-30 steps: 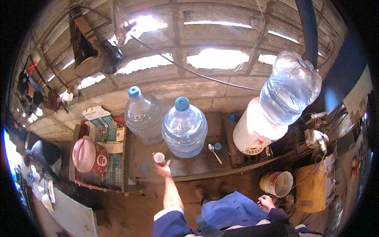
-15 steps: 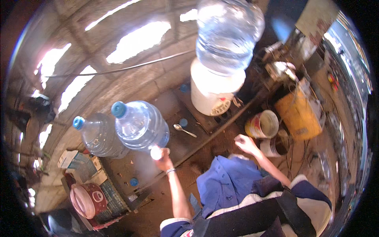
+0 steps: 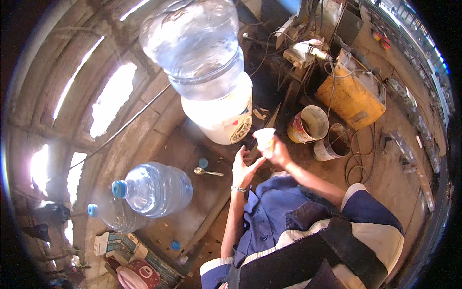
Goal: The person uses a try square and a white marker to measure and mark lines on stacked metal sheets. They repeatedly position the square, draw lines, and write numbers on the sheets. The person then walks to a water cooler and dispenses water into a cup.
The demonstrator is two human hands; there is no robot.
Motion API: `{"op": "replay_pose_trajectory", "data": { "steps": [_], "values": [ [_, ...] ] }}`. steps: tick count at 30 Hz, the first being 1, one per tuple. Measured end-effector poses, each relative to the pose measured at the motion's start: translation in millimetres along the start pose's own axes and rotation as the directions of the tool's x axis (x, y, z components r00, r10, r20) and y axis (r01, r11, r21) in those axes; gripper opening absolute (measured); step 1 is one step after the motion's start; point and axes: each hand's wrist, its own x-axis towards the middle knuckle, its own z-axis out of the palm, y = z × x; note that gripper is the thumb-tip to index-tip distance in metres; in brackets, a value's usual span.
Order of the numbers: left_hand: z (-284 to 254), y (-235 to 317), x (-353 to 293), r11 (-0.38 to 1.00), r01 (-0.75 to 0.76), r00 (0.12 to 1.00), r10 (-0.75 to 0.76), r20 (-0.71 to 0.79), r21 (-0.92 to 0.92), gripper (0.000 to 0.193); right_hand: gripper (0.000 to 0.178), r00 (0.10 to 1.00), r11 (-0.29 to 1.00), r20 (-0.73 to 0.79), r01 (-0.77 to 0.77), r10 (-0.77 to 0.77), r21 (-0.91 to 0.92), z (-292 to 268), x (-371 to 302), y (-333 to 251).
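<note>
A white paper cup (image 3: pixel 264 138) is in my right hand (image 3: pixel 279 155), whose fingers wrap round it in front of my body. Just left of it, my left hand (image 3: pixel 244 168) is open and holds nothing, its thumb stretched toward the right hand. Ahead of both hands stands a white water dispenser (image 3: pixel 211 118) with a large clear water jug (image 3: pixel 197 43) upside down on top. To the left of my left hand, a metal spoon (image 3: pixel 209 172) lies on the dark low bench beside a blue cap (image 3: pixel 203 163).
Two clear jugs with blue caps, one nearer (image 3: pixel 156 189) and one behind (image 3: pixel 115 209), stand at left. Below them are another blue cap (image 3: pixel 175 245) and a red-and-pink container (image 3: pixel 139 274). At right are a paint bucket (image 3: pixel 308 124), a white bucket (image 3: pixel 332 143), a yellow metal box (image 3: pixel 353 91) and cables.
The cup has passed from my left hand to my right. Both hands have come together, the left moving right from beside the jugs. My view has turned toward the right.
</note>
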Motion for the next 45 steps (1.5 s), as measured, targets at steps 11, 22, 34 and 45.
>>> {"op": "replay_pose_trajectory", "data": {
  "steps": [11,22,34,45],
  "values": [
    [15.1,-5.1,102.9,0.846,0.084,0.975,0.04,-0.22,0.527,0.079,0.049,0.494,0.236,0.276,-0.744,0.825,0.625,-97.9,108.7,195.5],
    [26.4,-10.3,105.1,0.72,0.226,0.938,0.019,-0.345,0.656,0.07,0.063,0.812,0.997,0.58,-0.032,0.067,-0.07,45.3,155.0,82.7],
    [37.0,-20.6,111.6,0.749,0.278,0.951,-0.125,-0.283,0.601,0.088,0.061,0.835,0.995,0.543,0.098,-0.093,0.02,77.3,164.6,103.2],
    [37.3,-35.2,114.8,0.75,0.224,0.956,-0.047,-0.289,0.622,0.089,0.058,0.738,0.979,0.674,0.1,0.048,-0.178,72.5,171.1,95.0]
  ]
}}
